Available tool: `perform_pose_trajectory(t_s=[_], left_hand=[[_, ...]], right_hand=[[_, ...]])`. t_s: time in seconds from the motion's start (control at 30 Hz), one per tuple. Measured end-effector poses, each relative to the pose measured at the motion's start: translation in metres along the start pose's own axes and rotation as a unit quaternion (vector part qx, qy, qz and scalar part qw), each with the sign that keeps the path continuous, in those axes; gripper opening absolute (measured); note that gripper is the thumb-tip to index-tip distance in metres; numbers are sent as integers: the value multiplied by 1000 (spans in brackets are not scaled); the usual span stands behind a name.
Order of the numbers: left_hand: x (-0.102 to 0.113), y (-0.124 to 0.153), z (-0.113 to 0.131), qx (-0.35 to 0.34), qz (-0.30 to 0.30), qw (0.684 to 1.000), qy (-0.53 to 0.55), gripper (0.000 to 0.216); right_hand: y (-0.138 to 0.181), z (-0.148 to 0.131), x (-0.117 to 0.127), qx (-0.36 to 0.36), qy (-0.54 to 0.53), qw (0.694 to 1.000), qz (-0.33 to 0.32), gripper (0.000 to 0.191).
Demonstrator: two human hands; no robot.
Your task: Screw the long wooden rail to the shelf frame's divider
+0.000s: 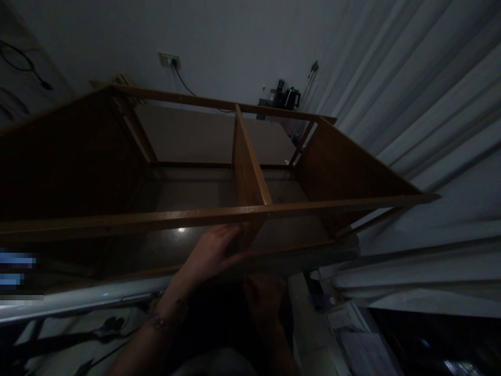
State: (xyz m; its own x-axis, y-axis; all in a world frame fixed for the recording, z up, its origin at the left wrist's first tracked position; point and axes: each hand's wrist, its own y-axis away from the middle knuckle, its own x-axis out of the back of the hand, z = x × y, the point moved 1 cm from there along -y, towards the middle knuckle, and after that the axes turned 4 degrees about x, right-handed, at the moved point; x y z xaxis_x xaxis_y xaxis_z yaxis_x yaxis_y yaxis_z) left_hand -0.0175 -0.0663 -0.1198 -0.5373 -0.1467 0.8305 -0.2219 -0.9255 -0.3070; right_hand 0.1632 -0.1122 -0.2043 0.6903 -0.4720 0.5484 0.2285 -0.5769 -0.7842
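At far left, a broad dark-brown wooden side panel (70, 156) forms one end of the open-topped brown wooden cabinet frame (195, 100), which stretches crosswise in front of the person. A pale wall socket (168, 59) shows beyond it. The left hand (217, 248), a bracelet (159, 319) at its wrist, reaches under the long wooden near rail (129, 222) — thumb and fingers parted beside the near end of the upright brown wooden divider (245, 177). Whether they grip it, I cannot tell in this dim light.

The divider stands mid-frame, its long axis running away from the person, ahead of the left hand and slightly right; that hand is nearer to it. The right hand (266, 295) lies lower, apart from the divider, seemingly curled — what it holds, if anything, cannot be made out. Farther right come the brown right-hand end panel (344, 167) and a white pleated curtain (442, 120).
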Motion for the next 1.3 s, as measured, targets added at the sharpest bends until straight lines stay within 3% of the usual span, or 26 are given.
perform_pose_trajectory(t_s=[0.17,0.37,0.73,0.93,1.13,1.3], left_hand=[[0,0,0,3,-7,1000,0,35],[-1,1,-1,1,12,1000,9,37],[0,2,0,4,5,1000,6,35],[0,1,0,-5,15,1000,8,35],[0,1,0,-20,16,1000,-2,36],[-1,2,-1,-8,15,1000,-6,34]], right_hand=[[-12,1,9,54,-10,998,-21,20],[-13,-1,12,72,7,997,-25,18],[9,-14,-12,-103,-97,987,76,19],[14,-21,-19,-139,-101,980,97,16],[5,-18,-11,-124,-99,986,49,23],[-10,-12,8,-53,-26,996,-63,29]])
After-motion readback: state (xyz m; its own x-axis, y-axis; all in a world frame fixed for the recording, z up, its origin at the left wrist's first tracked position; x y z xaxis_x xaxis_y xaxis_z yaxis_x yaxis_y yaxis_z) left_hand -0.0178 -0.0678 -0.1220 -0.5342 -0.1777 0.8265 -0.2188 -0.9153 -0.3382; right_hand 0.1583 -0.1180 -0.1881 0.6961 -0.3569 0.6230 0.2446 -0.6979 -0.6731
